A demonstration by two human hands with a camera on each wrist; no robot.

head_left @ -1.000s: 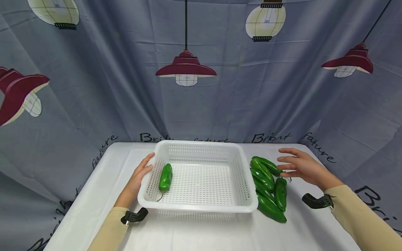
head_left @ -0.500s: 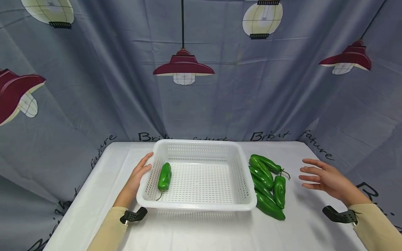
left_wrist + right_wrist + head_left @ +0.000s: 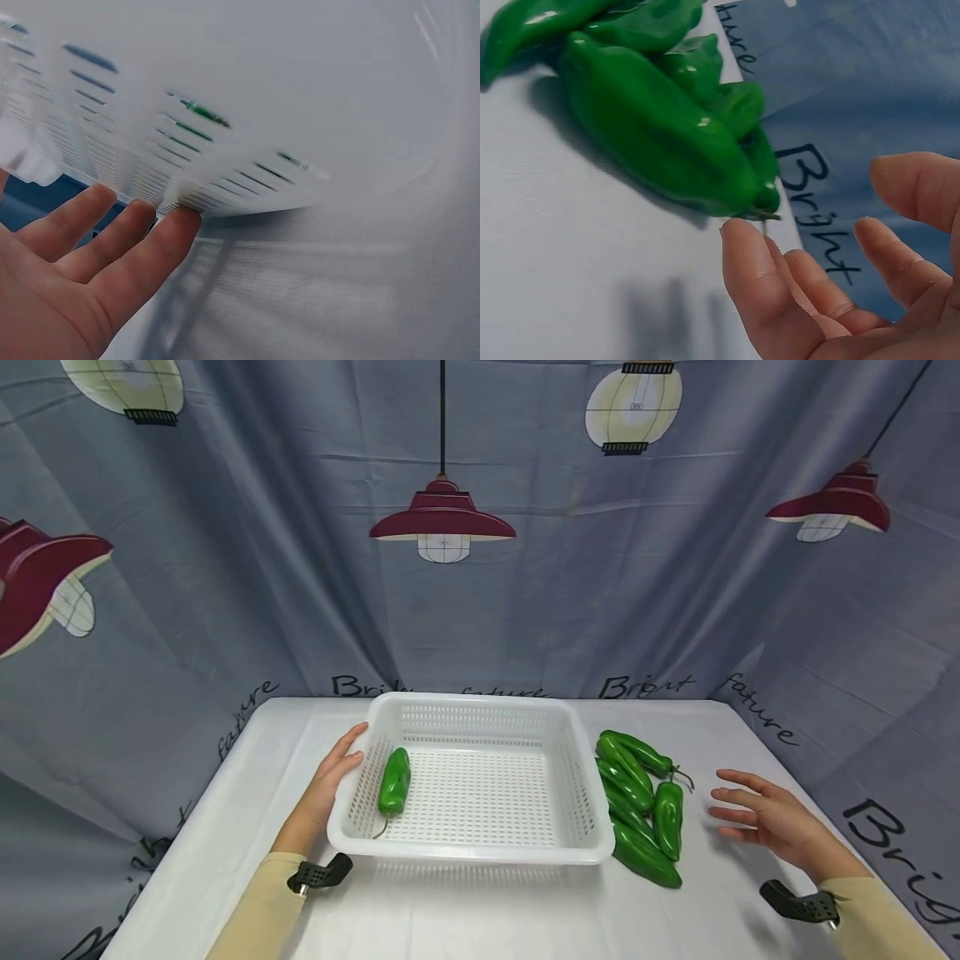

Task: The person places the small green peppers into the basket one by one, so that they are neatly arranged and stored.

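A white plastic basket [image 3: 480, 852] with slotted walls stands on the table, and one green chili pepper [image 3: 395, 782] lies inside it at the left. My left hand [image 3: 321, 789] is at the basket's left side. In the left wrist view its loosely extended fingers [image 3: 142, 259] reach up to the slotted wall, fingertips right at it. Several more green peppers [image 3: 667, 820] are piled against the basket's right side. To the right of that pile my right hand [image 3: 780, 817] hovers over the table, fingers spread and holding nothing; in the right wrist view the peppers [image 3: 652, 135] lie beyond its fingertips.
The table [image 3: 525, 914] has a white cloth over it. A grey-blue curtain [image 3: 480, 618] printed with lamps and lettering hangs behind and along both sides. Dark bands [image 3: 320, 873] are worn on both wrists.
My right hand has withdrawn from over the peppers to the right, then come slightly lower and nearer. The left hand, basket and peppers stay in place.
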